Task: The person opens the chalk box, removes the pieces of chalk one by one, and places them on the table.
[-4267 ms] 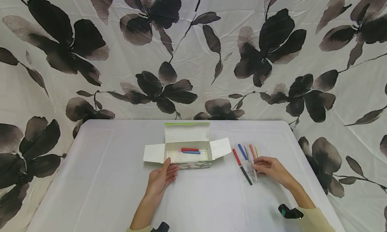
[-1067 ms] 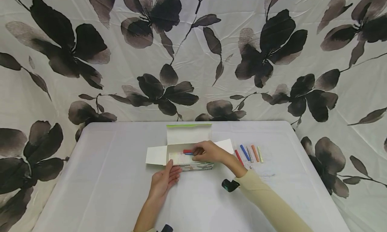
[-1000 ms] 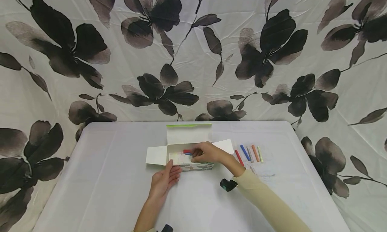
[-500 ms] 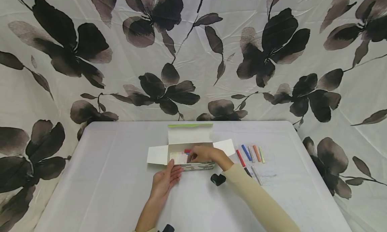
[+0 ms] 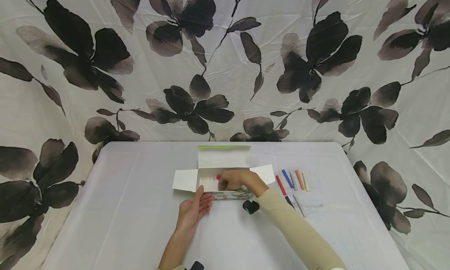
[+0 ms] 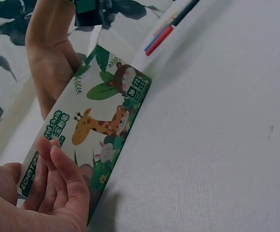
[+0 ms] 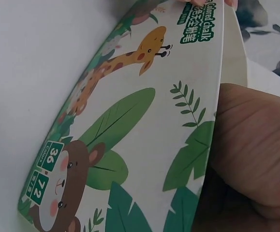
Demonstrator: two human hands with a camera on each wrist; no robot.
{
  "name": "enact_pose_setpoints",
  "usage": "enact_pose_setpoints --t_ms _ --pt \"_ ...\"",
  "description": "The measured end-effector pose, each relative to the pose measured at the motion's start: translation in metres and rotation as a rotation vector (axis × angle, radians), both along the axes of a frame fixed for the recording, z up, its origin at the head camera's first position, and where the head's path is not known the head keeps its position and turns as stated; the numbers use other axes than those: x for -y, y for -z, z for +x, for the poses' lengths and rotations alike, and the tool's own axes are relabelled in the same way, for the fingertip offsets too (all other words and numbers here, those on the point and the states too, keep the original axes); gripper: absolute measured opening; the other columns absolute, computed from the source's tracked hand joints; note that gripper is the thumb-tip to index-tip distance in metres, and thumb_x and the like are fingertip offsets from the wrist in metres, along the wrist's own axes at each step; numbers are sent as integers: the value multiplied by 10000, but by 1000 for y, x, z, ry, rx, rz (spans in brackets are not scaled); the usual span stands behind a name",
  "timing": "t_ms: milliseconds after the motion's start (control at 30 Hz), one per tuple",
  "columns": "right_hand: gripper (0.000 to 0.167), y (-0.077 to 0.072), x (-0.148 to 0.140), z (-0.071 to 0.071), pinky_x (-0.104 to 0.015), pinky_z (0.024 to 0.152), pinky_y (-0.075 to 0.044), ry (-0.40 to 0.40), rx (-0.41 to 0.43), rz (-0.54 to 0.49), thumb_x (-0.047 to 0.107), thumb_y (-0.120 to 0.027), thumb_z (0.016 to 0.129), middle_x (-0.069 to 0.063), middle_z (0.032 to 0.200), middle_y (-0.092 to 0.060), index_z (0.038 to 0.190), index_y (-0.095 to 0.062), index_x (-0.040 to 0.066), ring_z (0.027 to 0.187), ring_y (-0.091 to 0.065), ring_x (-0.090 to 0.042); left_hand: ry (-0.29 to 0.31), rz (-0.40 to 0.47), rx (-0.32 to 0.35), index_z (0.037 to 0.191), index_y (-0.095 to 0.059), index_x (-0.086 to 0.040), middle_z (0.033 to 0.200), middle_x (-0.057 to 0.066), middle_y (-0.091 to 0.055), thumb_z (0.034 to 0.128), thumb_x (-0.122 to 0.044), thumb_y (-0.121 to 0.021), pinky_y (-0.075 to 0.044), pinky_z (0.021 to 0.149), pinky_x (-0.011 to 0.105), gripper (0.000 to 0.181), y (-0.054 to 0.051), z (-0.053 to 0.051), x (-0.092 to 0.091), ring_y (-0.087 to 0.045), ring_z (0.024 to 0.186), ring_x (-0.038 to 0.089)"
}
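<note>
An open white chalk box point(image 5: 224, 158), printed with animals and leaves on its front point(image 6: 101, 121), stands on the table with its lid and side flaps folded out. My left hand point(image 5: 191, 211) holds the front wall near its left corner, the thumb over the rim and the fingers outside. My right hand point(image 5: 235, 180) is down inside the box with bent fingers. Its fingertips and anything between them are hidden, also in the right wrist view, where the hand point(image 7: 256, 150) is behind the wall. Beside it shows the end of a red chalk stick point(image 5: 218, 176) in the box.
Right of the box lie several loose sticks: a red one point(image 5: 281, 185) end to end with a black one point(image 5: 290, 202), a blue point(image 5: 287, 178), an orange point(image 5: 300, 179), a yellow-green point(image 5: 306, 181) and two silvery ones. Faint smudges mark the white tabletop point(image 5: 140, 207) nearby.
My right hand has gone from the loose sticks into the box, then lower and slightly left inside it, covering the blue stick and most of the red one there. My left hand stays on the box.
</note>
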State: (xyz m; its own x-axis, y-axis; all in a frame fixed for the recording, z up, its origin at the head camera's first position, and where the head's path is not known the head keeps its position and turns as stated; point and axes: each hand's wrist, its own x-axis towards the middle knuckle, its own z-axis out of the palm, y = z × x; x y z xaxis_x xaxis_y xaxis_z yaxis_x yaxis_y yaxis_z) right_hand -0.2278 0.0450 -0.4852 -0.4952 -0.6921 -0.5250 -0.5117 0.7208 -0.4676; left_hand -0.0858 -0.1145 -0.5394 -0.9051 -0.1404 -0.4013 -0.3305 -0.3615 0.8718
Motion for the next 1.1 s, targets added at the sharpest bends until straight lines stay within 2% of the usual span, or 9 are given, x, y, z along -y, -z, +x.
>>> enact_pose_setpoints --t_ms 200,400,667,900,1100 --pt "156 1 -6 0 -255 860 -533 -17 -12 -29 31 -688 970 39 999 -729 1043 -792 120 912 -628 -67 5 -9 2 1174 -672 108 1032 90 -770 1000 -512 -637 -577 745 211 645 0 0 -2 -702 861 115" --pt "58 3 -16 1 -242 818 -508 -40 -76 -159 95 -723 974 25 954 -694 1027 -747 97 864 -591 -71 20 -23 12 1170 -667 116 1040 111 -771 999 -516 -636 -586 740 222 656 -2 -1 0 -714 859 123" --pt "212 -5 -32 1 -256 857 -533 -40 -164 -382 120 -702 992 -48 1086 -743 1173 -734 14 938 -644 -113 27 -41 13 1183 -656 125 1055 130 -766 1007 -509 -628 -587 740 226 659 -3 -3 2 -717 866 139" --pt "234 -23 -53 -4 -272 881 -556 54 -217 -573 101 -681 1004 -87 1108 -736 1191 -706 -38 996 -678 -157 30 -44 20 1173 -662 119 1036 122 -770 1003 -511 -633 -590 739 222 653 -3 -3 2 -723 859 135" --pt "231 -34 -73 -7 -261 822 -584 130 -173 -640 87 -709 982 -85 1044 -742 1175 -712 -39 946 -704 -175 31 -54 28 1182 -655 120 1045 129 -768 1015 -497 -622 -594 753 230 641 -5 -3 2 -733 884 147"
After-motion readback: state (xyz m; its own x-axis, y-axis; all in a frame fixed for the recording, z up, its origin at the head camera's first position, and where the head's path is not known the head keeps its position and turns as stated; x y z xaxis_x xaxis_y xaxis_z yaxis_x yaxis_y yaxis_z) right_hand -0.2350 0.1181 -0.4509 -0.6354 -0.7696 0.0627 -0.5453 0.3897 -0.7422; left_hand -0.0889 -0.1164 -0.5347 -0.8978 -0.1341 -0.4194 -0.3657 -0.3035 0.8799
